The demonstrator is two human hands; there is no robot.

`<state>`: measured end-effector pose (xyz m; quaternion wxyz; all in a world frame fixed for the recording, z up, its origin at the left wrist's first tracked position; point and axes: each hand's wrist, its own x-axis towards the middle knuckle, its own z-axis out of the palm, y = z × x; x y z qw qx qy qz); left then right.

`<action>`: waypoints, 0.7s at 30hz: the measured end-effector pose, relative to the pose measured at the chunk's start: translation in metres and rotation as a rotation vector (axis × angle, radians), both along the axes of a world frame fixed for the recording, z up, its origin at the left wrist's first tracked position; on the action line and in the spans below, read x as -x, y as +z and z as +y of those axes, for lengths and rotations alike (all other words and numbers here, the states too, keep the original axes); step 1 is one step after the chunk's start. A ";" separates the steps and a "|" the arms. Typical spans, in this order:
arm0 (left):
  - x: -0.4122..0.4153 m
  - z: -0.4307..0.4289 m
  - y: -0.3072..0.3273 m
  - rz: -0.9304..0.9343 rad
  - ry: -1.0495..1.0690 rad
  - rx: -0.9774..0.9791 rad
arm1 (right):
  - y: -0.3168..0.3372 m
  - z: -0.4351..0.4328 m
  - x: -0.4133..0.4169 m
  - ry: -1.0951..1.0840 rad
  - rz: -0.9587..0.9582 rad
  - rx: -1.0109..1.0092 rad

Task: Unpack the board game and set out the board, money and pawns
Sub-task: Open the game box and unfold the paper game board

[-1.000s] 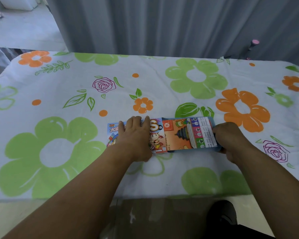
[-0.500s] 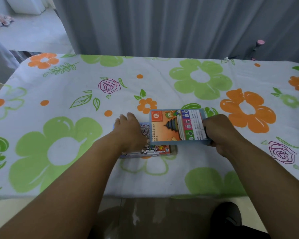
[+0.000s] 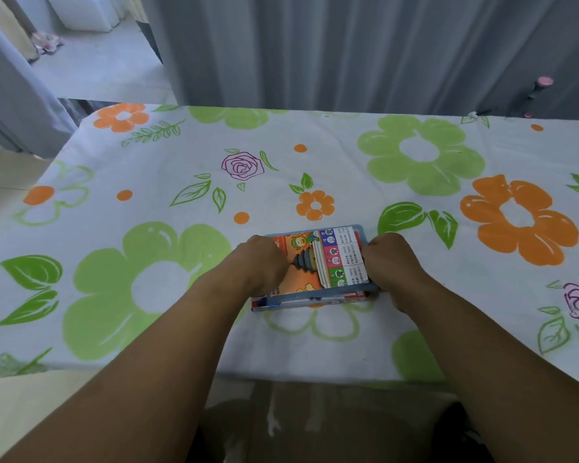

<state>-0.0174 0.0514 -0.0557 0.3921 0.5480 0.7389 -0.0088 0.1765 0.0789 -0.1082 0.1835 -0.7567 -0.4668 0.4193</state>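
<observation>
- The box is just inside the near edge of the floral cloth (image 3: 181,182), between my two hands and straight ahead of me.
- It is in two parts: a blue tray (image 3: 301,297) sits on top of the lid (image 3: 261,307), and only the lid's printed near edge shows underneath.
- An orange sheet (image 3: 306,279) fills the tray. A white card (image 3: 343,255) with pink and green panels lies over its right side. I see no money or pawns yet; they may be under the sheet.
- My right hand (image 3: 393,262) grasps the tray's right end, with the fingers wrapped round the wall and the tips hidden behind it.
- My left hand (image 3: 263,262) covers the left end with its fingers curled down. I cannot tell whether they pinch the tray wall, pinch the sheet or only rest there.
- I judge the step to be seating the tray squarely and then lifting the contents out.
- To do it well, I'd keep the right hand on the wall as an anchor so the stack cannot slide on the soft cloth.
- I'd work a left fingertip under the sheet's edge and peel it upward, not drag it, since loose pieces below could scatter.
- I'd lay the sheet on the open cloth beyond the box, well apart from the tray.
</observation>
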 end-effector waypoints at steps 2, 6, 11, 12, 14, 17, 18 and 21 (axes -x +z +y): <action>0.003 0.000 -0.006 -0.033 0.053 -0.084 | 0.001 -0.001 0.002 0.018 -0.017 -0.022; -0.004 0.003 -0.001 -0.012 0.054 -0.132 | 0.006 -0.004 -0.001 0.014 -0.044 -0.084; -0.021 0.010 0.005 -0.028 0.044 -0.146 | 0.016 -0.004 -0.023 -0.058 0.003 -0.099; -0.026 0.012 0.004 -0.039 0.057 -0.157 | 0.018 -0.004 -0.030 -0.074 0.001 -0.101; -0.040 0.015 0.003 -0.075 0.082 -0.183 | 0.022 -0.004 -0.048 -0.122 -0.005 -0.108; -0.066 0.017 0.003 -0.129 0.081 -0.228 | 0.024 -0.003 -0.079 -0.197 -0.009 -0.140; -0.076 0.017 0.003 -0.145 0.072 -0.244 | 0.023 -0.004 -0.090 -0.216 -0.012 -0.159; -0.102 0.018 0.002 -0.179 0.084 -0.285 | 0.021 -0.007 -0.119 -0.249 -0.043 -0.207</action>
